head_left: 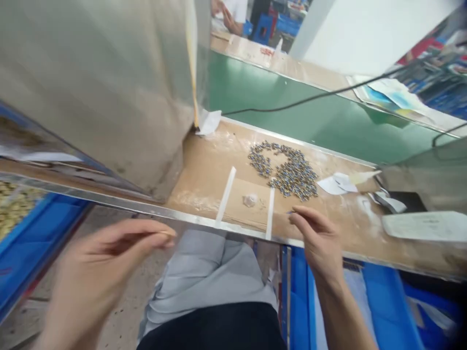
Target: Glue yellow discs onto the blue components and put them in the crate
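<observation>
My left hand (109,257) hovers over my lap, left of the bench edge, thumb and fingers pinched together; blur hides whether it holds anything. At the bench's front edge, my right hand (319,238) pinches what looks like a tiny dark part (290,212) between its fingertips. A heap of several small blue-grey metal parts (288,170) lies on the brown bench (204,170) just beyond my right hand. Two white tape strips (226,194) (270,212) frame a patch of bench in front of me, with a small clear scrap (250,200) between them.
A large grey metal housing (109,82) stands at the left. Blue bins sit at lower left (25,253) and under the bench at right (383,306). White paper scraps (337,183), a label sheet (423,224), a green conveyor (310,116) with a black cable (292,102); another person (228,14) at the back.
</observation>
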Motion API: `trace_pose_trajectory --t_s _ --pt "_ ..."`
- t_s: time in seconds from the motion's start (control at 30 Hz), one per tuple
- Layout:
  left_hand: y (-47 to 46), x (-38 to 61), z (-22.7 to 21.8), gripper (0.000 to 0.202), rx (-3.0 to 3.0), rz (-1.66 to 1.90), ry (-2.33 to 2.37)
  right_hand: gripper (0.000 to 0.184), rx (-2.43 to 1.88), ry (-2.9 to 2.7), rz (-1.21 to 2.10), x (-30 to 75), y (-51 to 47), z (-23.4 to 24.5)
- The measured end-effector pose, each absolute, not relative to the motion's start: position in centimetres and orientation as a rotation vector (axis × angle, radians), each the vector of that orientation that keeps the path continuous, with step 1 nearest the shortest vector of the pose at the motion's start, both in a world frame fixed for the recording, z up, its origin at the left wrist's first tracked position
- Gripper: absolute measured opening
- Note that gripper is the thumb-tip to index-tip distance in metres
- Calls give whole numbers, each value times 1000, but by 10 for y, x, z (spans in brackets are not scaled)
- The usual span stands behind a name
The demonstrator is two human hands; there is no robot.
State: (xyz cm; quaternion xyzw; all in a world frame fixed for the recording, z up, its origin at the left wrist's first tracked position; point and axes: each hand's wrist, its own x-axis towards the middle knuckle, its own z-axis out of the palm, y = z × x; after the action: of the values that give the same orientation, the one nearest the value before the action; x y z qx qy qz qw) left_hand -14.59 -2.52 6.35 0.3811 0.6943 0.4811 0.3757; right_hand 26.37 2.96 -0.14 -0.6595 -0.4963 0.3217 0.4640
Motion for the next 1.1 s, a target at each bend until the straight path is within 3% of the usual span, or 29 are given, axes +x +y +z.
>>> trace_pose_trajectory --t_s 0.1,0.23,0.47,0.83,1.1 --pt "-24 -74 32 20 691 1148 1359 25 -1374 -1074 1088 225 20 13" --pt "-12 -28 16 28 581 1062 1178 19 -1224 -1034 1255 192 4 19" --pt "-10 -21 24 32 589 1053 1158 12 -1164 -1095 1288 176 -3 20" --pt "-9 -17 23 17 392 1012 993 20 -1132 -1249 1346 179 2 24" --pt "-7 -20 11 18 152 874 786 27 -1040 -1428 1324 188 11 26"
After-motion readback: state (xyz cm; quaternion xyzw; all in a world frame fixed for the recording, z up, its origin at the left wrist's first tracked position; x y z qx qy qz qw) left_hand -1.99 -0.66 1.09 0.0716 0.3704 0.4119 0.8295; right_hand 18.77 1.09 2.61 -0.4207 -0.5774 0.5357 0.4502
